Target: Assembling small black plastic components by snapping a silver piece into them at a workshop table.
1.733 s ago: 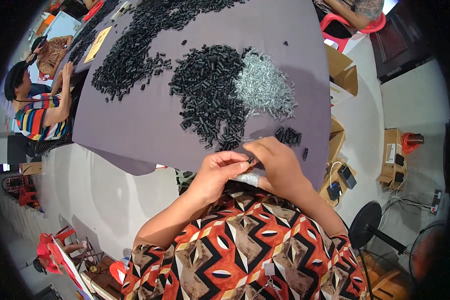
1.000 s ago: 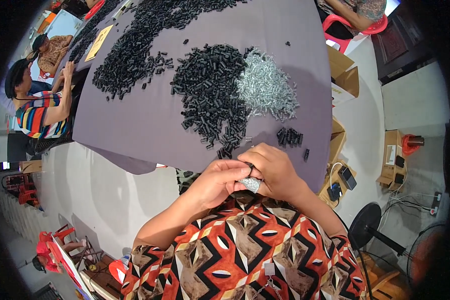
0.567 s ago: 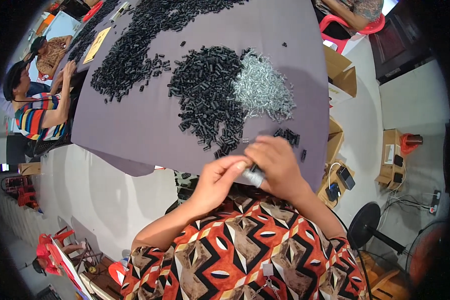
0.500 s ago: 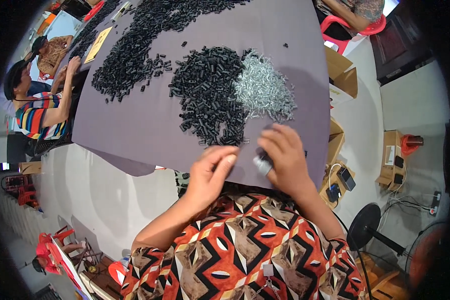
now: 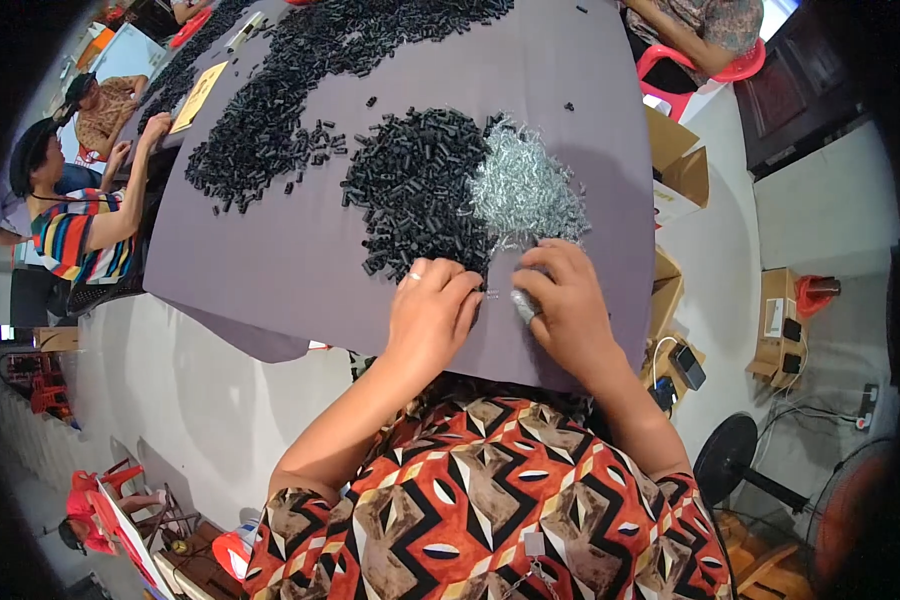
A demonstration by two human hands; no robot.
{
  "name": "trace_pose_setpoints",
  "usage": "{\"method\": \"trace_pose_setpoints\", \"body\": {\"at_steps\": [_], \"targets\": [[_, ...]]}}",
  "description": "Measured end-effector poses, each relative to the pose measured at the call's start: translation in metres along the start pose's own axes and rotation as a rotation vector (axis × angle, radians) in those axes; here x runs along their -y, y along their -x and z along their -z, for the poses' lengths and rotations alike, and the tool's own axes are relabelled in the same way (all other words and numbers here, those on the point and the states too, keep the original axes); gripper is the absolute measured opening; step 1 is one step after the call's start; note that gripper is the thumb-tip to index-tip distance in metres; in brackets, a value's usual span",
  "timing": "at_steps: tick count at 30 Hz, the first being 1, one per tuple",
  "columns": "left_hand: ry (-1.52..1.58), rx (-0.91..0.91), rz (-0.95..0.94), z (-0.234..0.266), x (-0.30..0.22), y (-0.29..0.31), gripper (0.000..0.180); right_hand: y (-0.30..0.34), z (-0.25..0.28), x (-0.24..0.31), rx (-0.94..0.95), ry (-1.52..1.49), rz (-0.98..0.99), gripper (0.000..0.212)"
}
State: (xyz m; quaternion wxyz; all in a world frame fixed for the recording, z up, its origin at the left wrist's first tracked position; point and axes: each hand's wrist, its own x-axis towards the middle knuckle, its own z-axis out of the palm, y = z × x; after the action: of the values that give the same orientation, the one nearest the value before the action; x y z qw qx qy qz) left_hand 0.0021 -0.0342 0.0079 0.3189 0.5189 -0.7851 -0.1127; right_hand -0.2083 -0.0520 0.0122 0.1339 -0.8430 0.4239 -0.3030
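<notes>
Two hands are working at the near edge of a purple surface (image 5: 300, 260). Far to the left, a person in a striped shirt (image 5: 75, 235) is sitting at the surface's side, one arm reaching onto it. A long spread of black parts (image 5: 270, 120) is lying across the far left of the surface. Nearer the middle, a black pile (image 5: 415, 195) is sitting just beyond the left hand (image 5: 430, 315), whose fingers are curled down at that pile's near edge; whether they are pinching a piece cannot be told. Touching the black pile on its right, a silver pile (image 5: 525, 190) is glinting. The right hand (image 5: 560, 300) is resting just below it, its fingers closed around a small silver bundle (image 5: 523, 305). Cardboard boxes (image 5: 675, 175) are standing on the floor to the right.
</notes>
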Motion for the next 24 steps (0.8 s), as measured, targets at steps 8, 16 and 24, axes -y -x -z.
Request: {"method": "trace_pose_setpoints", "body": {"at_steps": [8, 16, 24], "targets": [[-0.079, 0.038, -0.008, -0.004, 0.006, -0.010, 0.013, -0.009, -0.024, 0.008, 0.015, 0.077, 0.048, 0.011], [-0.040, -0.010, 0.066, 0.007, 0.018, -0.011, 0.014, -0.004, -0.025, 0.010, 0.102, 0.084, 0.072, 0.014], [-0.144, 0.078, -0.131, -0.002, 0.013, -0.045, 0.015, -0.002, -0.025, 0.007, 0.141, -0.004, 0.046, 0.034]]}}
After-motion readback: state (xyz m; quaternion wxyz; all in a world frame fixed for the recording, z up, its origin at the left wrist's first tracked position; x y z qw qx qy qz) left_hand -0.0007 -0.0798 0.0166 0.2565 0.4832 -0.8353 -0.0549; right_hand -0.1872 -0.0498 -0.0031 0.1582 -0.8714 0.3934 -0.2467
